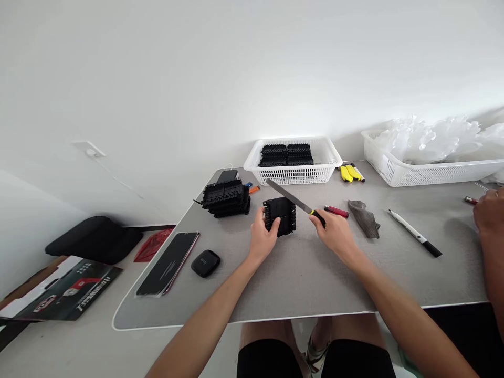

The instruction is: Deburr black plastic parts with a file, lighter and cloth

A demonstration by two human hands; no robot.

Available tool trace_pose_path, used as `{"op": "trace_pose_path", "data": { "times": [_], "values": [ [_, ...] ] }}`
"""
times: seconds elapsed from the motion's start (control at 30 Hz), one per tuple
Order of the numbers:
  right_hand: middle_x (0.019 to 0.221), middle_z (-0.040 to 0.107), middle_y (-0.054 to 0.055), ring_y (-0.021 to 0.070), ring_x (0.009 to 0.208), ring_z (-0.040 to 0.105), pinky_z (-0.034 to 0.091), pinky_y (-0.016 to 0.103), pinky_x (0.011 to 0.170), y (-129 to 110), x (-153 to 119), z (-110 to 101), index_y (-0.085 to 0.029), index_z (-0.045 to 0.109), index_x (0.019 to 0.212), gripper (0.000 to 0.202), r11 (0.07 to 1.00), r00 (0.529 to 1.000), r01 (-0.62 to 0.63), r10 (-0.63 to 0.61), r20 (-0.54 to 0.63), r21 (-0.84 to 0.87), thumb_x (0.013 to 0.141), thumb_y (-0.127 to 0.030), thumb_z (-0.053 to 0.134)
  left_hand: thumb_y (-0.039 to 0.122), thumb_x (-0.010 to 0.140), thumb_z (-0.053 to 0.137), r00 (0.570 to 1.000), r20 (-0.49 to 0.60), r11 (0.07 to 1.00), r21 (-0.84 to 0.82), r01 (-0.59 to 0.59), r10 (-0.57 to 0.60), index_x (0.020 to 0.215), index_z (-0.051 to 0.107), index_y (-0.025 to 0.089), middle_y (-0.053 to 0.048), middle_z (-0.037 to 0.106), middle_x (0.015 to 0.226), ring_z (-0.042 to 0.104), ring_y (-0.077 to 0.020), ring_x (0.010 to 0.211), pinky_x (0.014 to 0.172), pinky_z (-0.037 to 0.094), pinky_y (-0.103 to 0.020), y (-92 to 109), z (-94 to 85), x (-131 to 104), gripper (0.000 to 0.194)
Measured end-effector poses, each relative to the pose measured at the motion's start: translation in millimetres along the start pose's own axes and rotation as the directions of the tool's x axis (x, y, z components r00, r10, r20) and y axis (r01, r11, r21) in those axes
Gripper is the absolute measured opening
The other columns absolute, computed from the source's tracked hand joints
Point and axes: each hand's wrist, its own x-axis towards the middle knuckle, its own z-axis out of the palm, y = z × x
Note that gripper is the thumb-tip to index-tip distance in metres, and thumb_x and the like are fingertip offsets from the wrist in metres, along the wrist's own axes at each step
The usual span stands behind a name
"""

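My left hand is closed on a square black plastic part with toothed edges, its thumb across the front face. In my right hand is a flat grey file, gripped by its black and yellow handle. The file's blade slants up to the left, over the top edge of the black part; whether the two touch I cannot tell. A stack of similar black parts lies to the left. More black parts sit in a white basket behind.
A phone and a black case lie at left. On the right are a red lighter, a grey cloth, a marker, yellow-handled tools and a basket of plastic bags. Another person's hand rests at far right.
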Motion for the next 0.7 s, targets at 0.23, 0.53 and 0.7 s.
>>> {"op": "trace_pose_path", "data": {
  "times": [0.23,0.53,0.7],
  "values": [
    [0.064,0.06,0.003,0.0153,0.054,0.05,0.024,0.026,0.053,1.8,0.5,-3.4,-0.02,0.06,0.084,0.038,0.998,1.0,0.018,-0.018,-0.013,0.059,0.098,-0.045,0.035,0.042,0.082,0.062,1.0,-0.016,0.999,-0.035,-0.005,0.004,0.109,0.051,0.019,-0.007,0.065,0.095,0.065,-0.0237,0.089,0.078,0.051,-0.035,-4.0,-0.5,0.8,0.036],
    [0.061,0.056,0.002,0.0152,0.053,0.046,0.023,0.026,0.053,11.5,3.1,-1.9,-0.021,0.057,0.078,0.034,0.996,0.999,-0.045,0.047,-0.026,0.075,0.096,-0.044,0.04,0.04,0.085,0.06,1.0,-0.008,0.997,-0.067,-0.03,0.03,0.113,0.05,0.019,-0.008,0.065,0.101,0.065,-0.0247,0.097,0.083,0.051,-0.038,-6.9,-0.3,3.7,0.037],
    [0.059,0.054,0.0,0.0138,0.051,0.043,0.023,0.025,0.052,9.0,3.5,0.7,-0.021,0.055,0.078,0.034,0.979,1.0,-0.001,-0.002,0.015,0.203,0.096,-0.045,0.039,0.04,0.084,0.062,1.0,0.002,0.996,-0.094,-0.008,0.008,0.117,0.05,0.019,-0.01,0.065,0.107,0.064,-0.0261,0.102,0.086,0.051,-0.04,-7.6,-1.4,2.8,0.04]
  ]
}}
